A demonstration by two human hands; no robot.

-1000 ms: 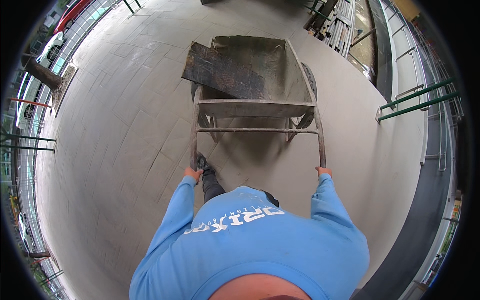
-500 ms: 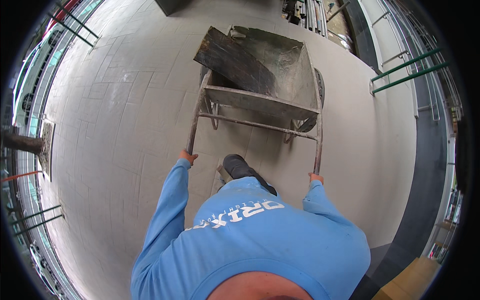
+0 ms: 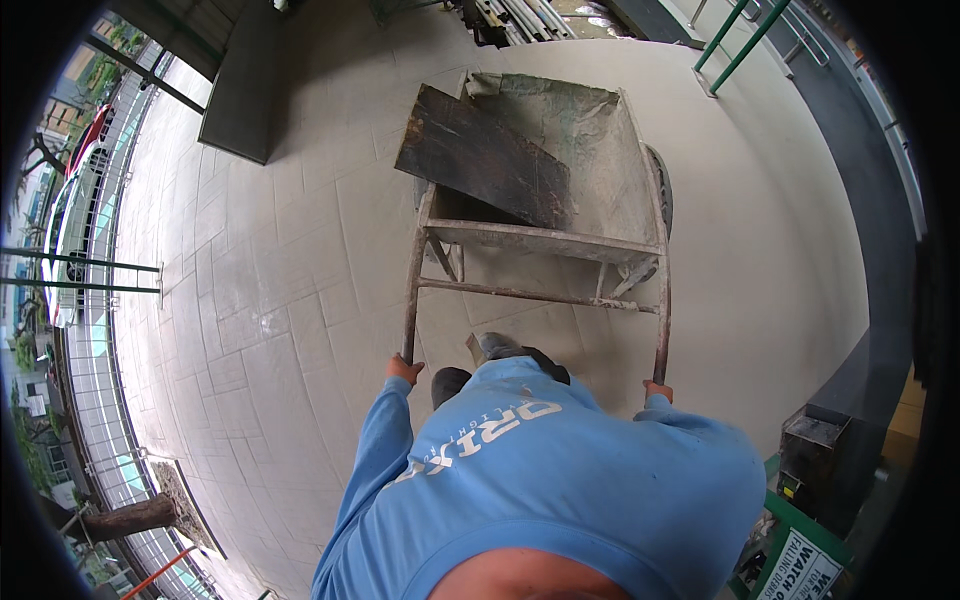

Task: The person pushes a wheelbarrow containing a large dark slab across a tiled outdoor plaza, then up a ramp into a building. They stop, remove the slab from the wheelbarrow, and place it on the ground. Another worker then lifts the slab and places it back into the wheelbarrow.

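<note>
In front of me stands a grimy metal wheelbarrow [image 3: 540, 245], its tray smeared with dried grey residue. My left hand [image 3: 405, 370] is wrapped round the end of its left handle, and my right hand [image 3: 656, 390] grips the right one. A dark, stained board [image 3: 485, 160] lies slantwise in the tray, its upper left end sticking out over the side. Part of a wheel [image 3: 660, 190] shows at the right of the tray. Below the crossbar, my shoes [image 3: 497, 346] are on the pale floor.
Pale paving [image 3: 250, 290] spreads to the left. A dark upright panel [image 3: 240, 110] stands at the far left. Pipes [image 3: 520, 18] lie stacked at the far end. Green rails [image 3: 735, 50] rise at the far right. A dark metal box [image 3: 815, 440] and a green-framed sign [image 3: 795, 560] are at the near right.
The wheelbarrow and I have advanced over the floor, both hands still on the handles. The view has swung, so the pipes and green rails sit further left. My feet have changed position.
</note>
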